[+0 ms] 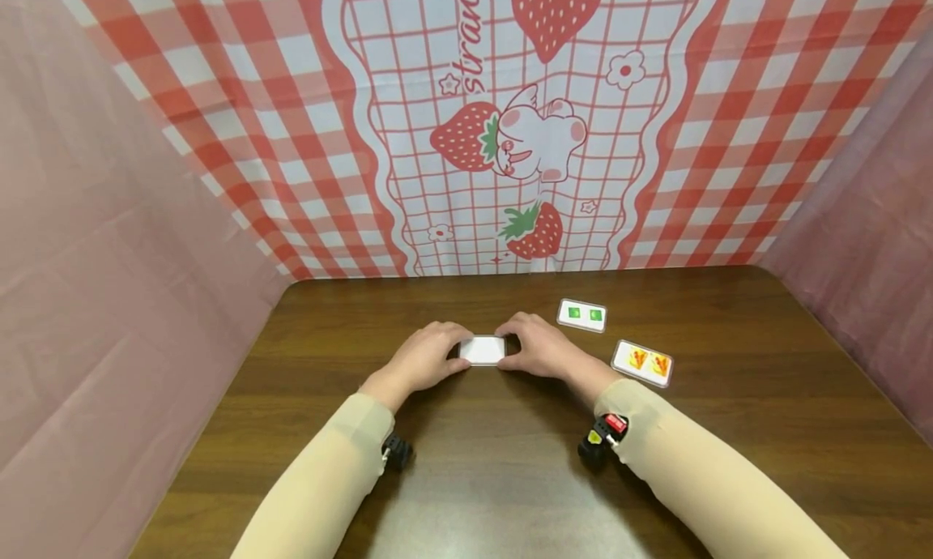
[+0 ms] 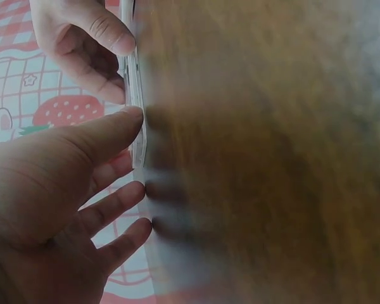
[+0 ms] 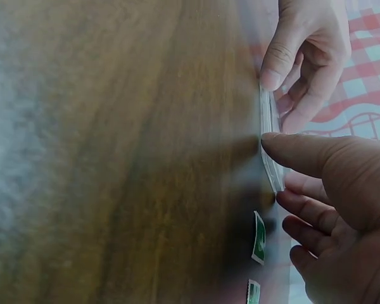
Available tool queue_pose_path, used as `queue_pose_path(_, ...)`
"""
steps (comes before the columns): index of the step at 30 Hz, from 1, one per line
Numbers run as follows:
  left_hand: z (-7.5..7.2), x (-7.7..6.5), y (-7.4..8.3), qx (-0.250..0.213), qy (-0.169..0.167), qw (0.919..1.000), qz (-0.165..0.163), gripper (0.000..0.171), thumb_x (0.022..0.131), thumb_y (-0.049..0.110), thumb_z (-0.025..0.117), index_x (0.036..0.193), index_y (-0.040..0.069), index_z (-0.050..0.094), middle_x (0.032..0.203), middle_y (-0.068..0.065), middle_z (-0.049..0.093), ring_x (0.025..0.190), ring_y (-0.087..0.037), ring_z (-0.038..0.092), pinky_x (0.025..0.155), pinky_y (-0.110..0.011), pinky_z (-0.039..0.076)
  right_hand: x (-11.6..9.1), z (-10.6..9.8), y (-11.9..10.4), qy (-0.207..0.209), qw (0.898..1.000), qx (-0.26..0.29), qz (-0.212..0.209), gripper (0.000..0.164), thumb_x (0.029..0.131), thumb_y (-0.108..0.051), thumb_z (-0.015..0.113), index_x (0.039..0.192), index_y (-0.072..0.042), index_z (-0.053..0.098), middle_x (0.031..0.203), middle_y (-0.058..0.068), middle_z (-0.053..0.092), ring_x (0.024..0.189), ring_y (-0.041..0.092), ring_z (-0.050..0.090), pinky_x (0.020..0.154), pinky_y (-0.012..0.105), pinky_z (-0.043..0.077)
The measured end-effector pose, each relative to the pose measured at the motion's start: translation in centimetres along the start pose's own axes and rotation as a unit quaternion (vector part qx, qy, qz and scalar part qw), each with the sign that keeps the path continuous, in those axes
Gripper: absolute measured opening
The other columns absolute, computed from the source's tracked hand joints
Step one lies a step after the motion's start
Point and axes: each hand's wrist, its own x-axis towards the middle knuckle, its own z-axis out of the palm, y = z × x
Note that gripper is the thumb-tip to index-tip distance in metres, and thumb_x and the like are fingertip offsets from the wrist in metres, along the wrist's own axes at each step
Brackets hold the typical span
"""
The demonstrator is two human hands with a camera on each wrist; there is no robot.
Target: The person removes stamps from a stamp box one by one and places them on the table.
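A white card in a clear plastic case (image 1: 483, 351) is near the middle of the table, between both hands. My left hand (image 1: 425, 356) pinches its left end, thumb at the near edge and fingers at the far edge. On the opposite end, my right hand (image 1: 543, 347) grips in the same way. Edge-on, the clear case (image 2: 135, 88) shows as a thin layered strip close over the tabletop in the left wrist view. The right wrist view shows the right thumb (image 3: 297, 151) along the case's near edge, with the other fingers spread beyond it.
To the right lie a clear-edged white card with two green pictures (image 1: 582, 315) and another with two orange food pictures (image 1: 642, 363), close to the right forearm. The brown wooden table (image 1: 481, 462) meets a strawberry-print checked cloth (image 1: 291, 138) at the back; pink cloth (image 1: 109, 300) hangs at the sides.
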Motion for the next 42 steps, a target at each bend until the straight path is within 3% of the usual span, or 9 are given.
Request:
queue_pose_path(8,0.0,0.7,-0.3,-0.004,0.012,0.9999,-0.008,0.041,0.104,0.026,0.081,0.141,0.01,0.072,0.146,-0.009,0.069,0.134,-0.034,0.063,0.108,-0.061,0.05,1.1,0.4,1.1,0.021,0.999,-0.002,-0.027,0.049,0.093,-0.028,0.09,0.131,-0.001,0.076,0.127,0.019,0.071,0.121,0.041,0.064,0.106,0.054,0.053)
queue_pose_path(27,0.1,2.3,-1.0,-0.007,0.003,0.9989,-0.046,0.042,0.108,0.026,0.076,0.147,0.011,0.069,0.154,-0.01,0.064,0.141,-0.035,0.059,0.112,-0.061,0.047,2.4,0.1,0.4,0.016,1.0,-0.004,0.02,0.052,0.096,-0.022,0.087,0.14,0.001,0.072,0.136,0.021,0.067,0.129,0.041,0.063,0.108,0.054,0.052)
queue_pose_path(42,0.0,2.6,-0.9,-0.014,0.014,0.9982,-0.057,0.043,0.108,0.024,0.075,0.148,0.011,0.068,0.155,-0.01,0.064,0.141,-0.035,0.059,0.112,-0.061,0.047,3.0,0.0,0.6,0.024,1.0,0.0,0.009,0.051,0.094,-0.02,0.087,0.137,0.004,0.072,0.131,0.022,0.068,0.125,0.039,0.065,0.107,0.052,0.053)
